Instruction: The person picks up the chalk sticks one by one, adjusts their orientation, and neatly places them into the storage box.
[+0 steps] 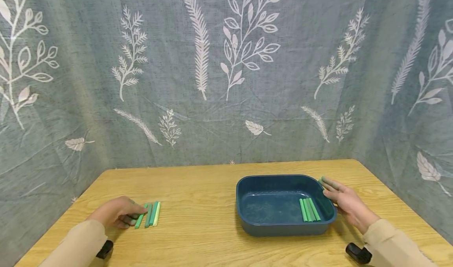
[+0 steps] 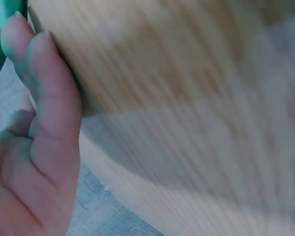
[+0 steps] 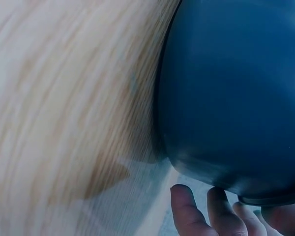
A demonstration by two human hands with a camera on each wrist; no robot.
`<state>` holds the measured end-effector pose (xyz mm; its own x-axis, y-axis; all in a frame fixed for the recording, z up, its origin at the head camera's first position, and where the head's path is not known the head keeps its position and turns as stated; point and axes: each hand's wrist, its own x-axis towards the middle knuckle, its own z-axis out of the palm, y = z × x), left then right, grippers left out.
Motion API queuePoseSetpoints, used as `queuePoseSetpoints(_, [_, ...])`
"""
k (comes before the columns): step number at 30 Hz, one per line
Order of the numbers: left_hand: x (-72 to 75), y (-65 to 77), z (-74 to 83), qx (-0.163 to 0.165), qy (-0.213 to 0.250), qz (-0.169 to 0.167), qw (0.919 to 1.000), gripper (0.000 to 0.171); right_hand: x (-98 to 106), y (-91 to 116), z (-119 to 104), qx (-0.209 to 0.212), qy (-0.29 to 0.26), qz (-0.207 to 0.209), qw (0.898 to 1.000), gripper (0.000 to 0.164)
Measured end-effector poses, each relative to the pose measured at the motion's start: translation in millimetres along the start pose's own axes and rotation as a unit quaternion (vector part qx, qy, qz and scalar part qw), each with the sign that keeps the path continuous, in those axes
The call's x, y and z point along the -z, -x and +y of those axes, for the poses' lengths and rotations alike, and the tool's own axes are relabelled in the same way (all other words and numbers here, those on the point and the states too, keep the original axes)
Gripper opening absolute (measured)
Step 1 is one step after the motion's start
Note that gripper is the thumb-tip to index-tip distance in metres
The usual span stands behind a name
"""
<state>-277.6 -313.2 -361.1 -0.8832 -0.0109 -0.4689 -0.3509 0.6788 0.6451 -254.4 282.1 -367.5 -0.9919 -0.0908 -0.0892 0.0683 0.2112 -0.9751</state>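
Note:
At the left of the table, my left hand (image 1: 125, 212) pinches a green chalk pastel stick (image 1: 140, 220) between thumb and fingertips. In the left wrist view, the green stick (image 2: 9, 9) shows at the fingertips. Three more sticks lie close by in a row: a grey-green stick (image 1: 148, 216), a teal stick (image 1: 153, 213) and a pale yellow-green stick (image 1: 157, 214). My right hand (image 1: 348, 202) is at the right end of a dark blue bin (image 1: 283, 229), thumb by the rim and fingers extended outside the wall. Several green sticks (image 1: 309, 210) lie inside the bin's right end.
The wooden table (image 1: 198, 204) spreads between the left sticks and the bin. A grey-green curtain (image 1: 212, 133) with white leaf prints hangs behind and at both sides. Each wrist wears a small black camera, such as the right wrist camera (image 1: 358, 253).

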Motion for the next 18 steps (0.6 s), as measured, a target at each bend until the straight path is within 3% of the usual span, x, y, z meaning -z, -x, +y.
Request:
queuePoseSetpoints(7, [0.0,1.3,1.4,0.003,0.022,0.009,0.9997,0.022,1.1,-0.3,0.0,-0.001,-0.004,-0.009,1.000,0.062])
queuePoseSetpoints(11, [3.4,1.7,-0.2,-0.010,0.048,-0.005,0.9988,0.017,1.6,-0.3,-0.1,-0.003,-0.005,-0.009,1.000,0.062])
queuePoseSetpoints(18, [16.2,0.5,-9.9,-0.019,0.090,-0.046,0.9947,0.053,1.2,-1.1,-2.6,0.003,-0.006,-0.010,1.000,0.061])
